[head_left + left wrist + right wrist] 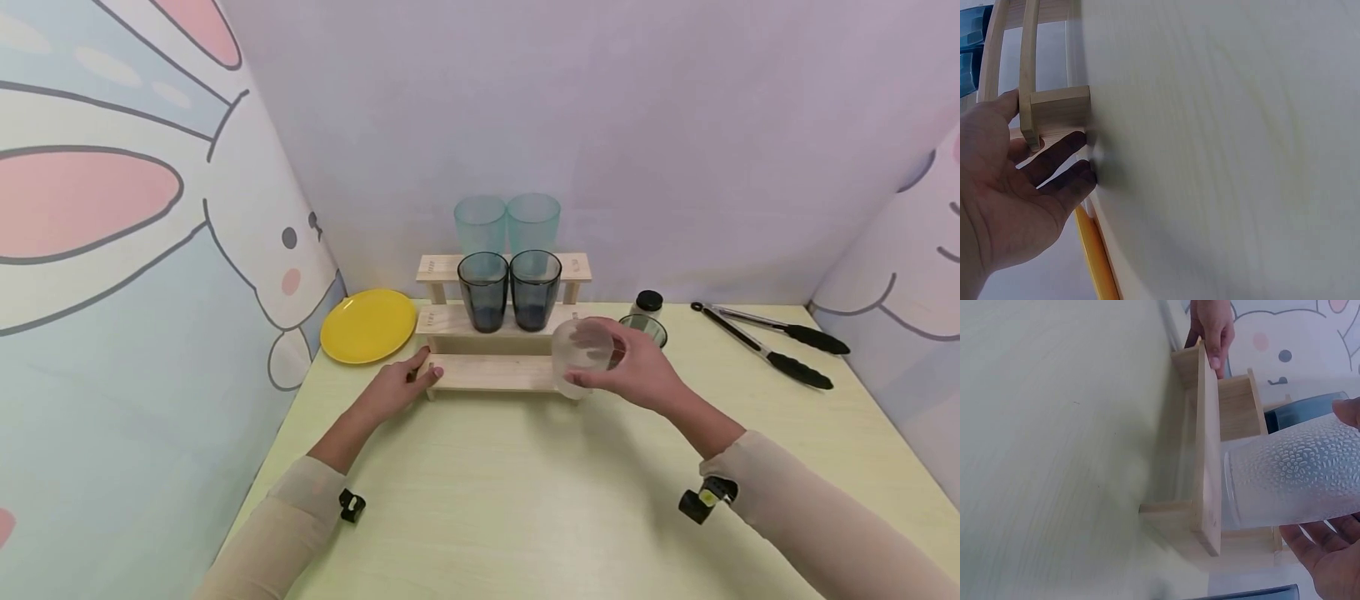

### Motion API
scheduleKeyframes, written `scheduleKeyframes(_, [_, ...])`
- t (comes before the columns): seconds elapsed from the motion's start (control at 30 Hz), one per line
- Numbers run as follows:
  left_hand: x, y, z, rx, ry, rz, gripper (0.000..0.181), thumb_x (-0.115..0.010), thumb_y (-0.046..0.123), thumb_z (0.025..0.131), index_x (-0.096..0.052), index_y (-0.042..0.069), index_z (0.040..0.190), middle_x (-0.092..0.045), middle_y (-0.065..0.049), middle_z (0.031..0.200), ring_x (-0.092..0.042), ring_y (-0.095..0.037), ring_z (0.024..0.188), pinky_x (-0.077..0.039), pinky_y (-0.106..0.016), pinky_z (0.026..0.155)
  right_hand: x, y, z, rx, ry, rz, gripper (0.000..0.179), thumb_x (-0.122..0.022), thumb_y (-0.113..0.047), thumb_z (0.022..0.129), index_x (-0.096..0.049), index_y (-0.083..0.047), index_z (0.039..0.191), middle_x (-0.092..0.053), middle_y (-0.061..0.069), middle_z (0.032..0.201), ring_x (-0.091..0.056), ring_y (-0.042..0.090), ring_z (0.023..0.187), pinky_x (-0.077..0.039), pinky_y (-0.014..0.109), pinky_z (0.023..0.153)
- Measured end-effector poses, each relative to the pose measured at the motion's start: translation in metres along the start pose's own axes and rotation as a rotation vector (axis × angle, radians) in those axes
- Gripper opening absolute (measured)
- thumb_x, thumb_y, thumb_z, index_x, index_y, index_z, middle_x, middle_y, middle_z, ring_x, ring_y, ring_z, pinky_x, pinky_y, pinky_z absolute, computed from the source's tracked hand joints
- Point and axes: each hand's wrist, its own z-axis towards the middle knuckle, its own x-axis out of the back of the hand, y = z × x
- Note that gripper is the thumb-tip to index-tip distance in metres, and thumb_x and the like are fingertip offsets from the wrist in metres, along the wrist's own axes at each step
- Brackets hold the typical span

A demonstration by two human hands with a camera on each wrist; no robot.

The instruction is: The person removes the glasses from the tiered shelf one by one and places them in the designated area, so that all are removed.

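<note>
Pale green worktop (480, 500) before the three-tier pale wooden rack (442, 320): unobstructed approach. Lowest tier (491, 372): free span between left hand (393, 387) and frosted colourless tumbler (567, 354). Behind, two dark blue-grey translucent tumblers (484, 296) block passage rearward; round yellow plate (367, 327) obstructs leftward.

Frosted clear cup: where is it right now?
In the head view, the frosted cup is in the right hand, at the right end of the lowest wooden shelf, right of the dark cups.

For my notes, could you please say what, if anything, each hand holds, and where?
Right hand: frosted cup, by its sides. Left hand: rack, by its lowest step's left end.
</note>
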Motion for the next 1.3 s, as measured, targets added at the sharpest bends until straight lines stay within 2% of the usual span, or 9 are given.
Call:
scheduleKeyframes(0.3, [0.0, -0.002, 0.0, 0.002, 0.001, -0.009, 0.087, -0.056, 0.068, 0.109, -0.034, 0.015, 0.175, -0.057, -0.007, 0.089, -0.044, -0.019, 0.073, -0.037, -0.034, 0.065, 0.018, 0.007, -0.016, -0.015, -0.003, -0.006, 0.07, -0.097, -0.042, 0.087, -0.067, -0.025, 0.148, -0.074, 0.009, 0.139, -0.074, 0.031, 0.117, -0.06, 0.031, 0.089])
scheduleKeyframes(0.53, [0.0, -0.001, -0.001, -0.003, 0.01, -0.014, 0.087, -0.056, 0.068, 0.109, -0.034, 0.015, 0.174, -0.058, -0.006, 0.087, -0.044, -0.019, 0.072, -0.038, -0.034, 0.064, 0.032, 0.013, -0.027, -0.018, 0.012, -0.015, 0.069, -0.096, -0.038, 0.089, -0.066, -0.026, 0.15, -0.074, 0.007, 0.14, -0.071, 0.03, 0.12, -0.058, 0.025, 0.09])
scheduleKeyframes(0.7, [0.001, 0.001, -0.002, -0.003, 0.006, -0.013, 0.087, -0.056, 0.068, 0.109, -0.034, 0.015, 0.175, -0.046, -0.003, 0.078, -0.04, -0.018, 0.068, -0.036, -0.034, 0.063, 0.04, 0.02, -0.033, -0.023, 0.025, -0.032, 0.071, -0.096, -0.035, 0.089, -0.064, -0.024, 0.152, -0.072, 0.009, 0.14, -0.069, 0.023, 0.118, -0.057, 0.021, 0.091])
scheduleKeyframes(0.8, [0.001, 0.002, -0.002, -0.004, 0.007, -0.01, 0.087, -0.056, 0.068, 0.109, -0.034, 0.015, 0.175, -0.053, -0.005, 0.081, -0.041, -0.018, 0.069, -0.037, -0.034, 0.063, 0.046, 0.025, -0.037, -0.021, 0.035, -0.045, 0.072, -0.096, -0.032, 0.089, -0.064, -0.022, 0.152, -0.072, 0.01, 0.138, -0.068, 0.013, 0.112, -0.057, 0.019, 0.088])
scheduleKeyframes(0.93, [0.0, 0.001, -0.002, -0.008, 0.014, -0.015, 0.089, -0.057, 0.07, 0.108, -0.034, 0.015, 0.175, -0.072, -0.015, 0.103, -0.046, -0.019, 0.073, -0.038, -0.035, 0.064, 0.055, 0.031, -0.043, -0.018, 0.054, -0.051, 0.074, -0.097, -0.03, 0.088, -0.063, -0.021, 0.153, -0.072, 0.009, 0.135, -0.068, 0.004, 0.106, -0.059, 0.022, 0.084])
scheduleKeyframes(1.07, [0.0, 0.001, -0.002, -0.012, 0.013, -0.018, 0.088, -0.056, 0.069, 0.108, -0.034, 0.015, 0.175, -0.073, -0.022, 0.113, -0.046, -0.02, 0.074, -0.039, -0.035, 0.065, 0.062, 0.039, -0.048, -0.027, 0.069, -0.067, 0.078, -0.097, -0.03, 0.088, -0.061, -0.023, 0.156, -0.069, 0.005, 0.135, -0.066, 0.002, 0.105, -0.058, 0.026, 0.081])
scheduleKeyframes(1.13, [0.0, 0.001, -0.002, -0.015, 0.015, -0.018, 0.088, -0.057, 0.068, 0.109, -0.034, 0.015, 0.174, -0.073, -0.022, 0.114, -0.046, -0.019, 0.074, -0.039, -0.035, 0.065, 0.067, 0.042, -0.051, -0.03, 0.076, -0.068, 0.078, -0.097, -0.029, 0.088, -0.06, -0.024, 0.157, -0.067, 0.002, 0.137, -0.066, 0.001, 0.106, -0.058, 0.024, 0.081])
scheduleKeyframes(1.3, [-0.001, 0.001, -0.003, -0.011, 0.016, -0.022, 0.087, -0.057, 0.068, 0.109, -0.035, 0.016, 0.174, -0.066, -0.015, 0.095, -0.043, -0.019, 0.07, -0.038, -0.035, 0.064, 0.078, 0.053, -0.057, -0.047, 0.099, -0.05, 0.078, -0.097, -0.025, 0.088, -0.06, -0.025, 0.157, -0.064, -0.013, 0.138, -0.066, 0.0, 0.108, -0.056, 0.02, 0.082])
